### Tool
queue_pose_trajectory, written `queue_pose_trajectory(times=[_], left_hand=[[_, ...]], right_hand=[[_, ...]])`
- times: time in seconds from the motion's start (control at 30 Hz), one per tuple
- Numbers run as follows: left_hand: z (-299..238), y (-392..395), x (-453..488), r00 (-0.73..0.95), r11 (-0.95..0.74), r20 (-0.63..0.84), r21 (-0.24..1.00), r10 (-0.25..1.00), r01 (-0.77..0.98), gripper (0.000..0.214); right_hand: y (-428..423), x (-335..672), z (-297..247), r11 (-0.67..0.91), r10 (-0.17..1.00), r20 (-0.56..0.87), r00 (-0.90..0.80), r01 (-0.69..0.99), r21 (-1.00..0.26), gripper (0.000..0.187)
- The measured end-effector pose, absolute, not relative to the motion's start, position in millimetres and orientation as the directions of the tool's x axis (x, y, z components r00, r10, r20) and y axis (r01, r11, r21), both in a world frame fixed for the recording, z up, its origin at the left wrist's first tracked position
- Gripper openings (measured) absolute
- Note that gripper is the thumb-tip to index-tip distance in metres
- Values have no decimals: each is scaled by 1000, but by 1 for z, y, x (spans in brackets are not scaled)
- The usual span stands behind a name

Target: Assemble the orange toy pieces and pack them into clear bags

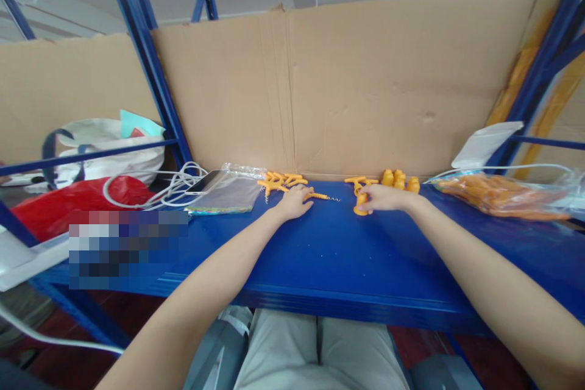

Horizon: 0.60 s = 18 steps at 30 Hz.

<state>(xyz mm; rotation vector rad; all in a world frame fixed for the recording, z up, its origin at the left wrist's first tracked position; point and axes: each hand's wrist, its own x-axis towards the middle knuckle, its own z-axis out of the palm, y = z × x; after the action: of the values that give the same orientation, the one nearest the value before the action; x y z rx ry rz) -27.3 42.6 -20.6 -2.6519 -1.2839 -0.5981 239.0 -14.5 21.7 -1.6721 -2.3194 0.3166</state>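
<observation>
My left hand [296, 202] is closed over a corkscrew with an orange shaft [319, 195]; its metal spiral points right, just above the blue table. The fingers partly hide its handle. With my right hand [381, 197] I grip an orange bell-shaped piece [361, 203], which stands upright with its wide rim down on the table. Behind my left hand lie several orange corkscrew parts [278, 179] with metal spirals. Orange T-shaped pieces [360, 181] lie just behind the bell-shaped piece. Several more orange bell-shaped pieces [398, 177] stand together behind my right wrist.
A clear plastic bag [228, 192] and a white cable [183, 180] lie on the blue table [311, 256] to the left. A bag of orange parts [498, 195] is at right. A red bag [86, 198] sits far left. Cardboard [365, 85] walls off the back.
</observation>
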Motion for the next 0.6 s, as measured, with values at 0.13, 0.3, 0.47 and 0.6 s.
queue_pose_trajectory(times=[0.13, 0.3, 0.47, 0.6], left_hand=[[-23, 45, -26, 555, -605, 366, 31, 748, 795, 38], [-23, 46, -28, 579, -629, 366, 21, 729, 778, 29], [-21, 45, -29, 590, -679, 429, 78, 683, 730, 16], [-21, 42, -27, 590, -704, 457, 120, 665, 700, 20]], right_hand=[[-13, 222, 14, 318, 928, -23, -371, 823, -471, 23], [-11, 214, 6, 356, 929, 69, -364, 825, -439, 18], [-14, 209, 6, 307, 950, 123, -288, 935, -179, 19], [-20, 207, 11, 181, 960, 213, -183, 983, 29, 24]])
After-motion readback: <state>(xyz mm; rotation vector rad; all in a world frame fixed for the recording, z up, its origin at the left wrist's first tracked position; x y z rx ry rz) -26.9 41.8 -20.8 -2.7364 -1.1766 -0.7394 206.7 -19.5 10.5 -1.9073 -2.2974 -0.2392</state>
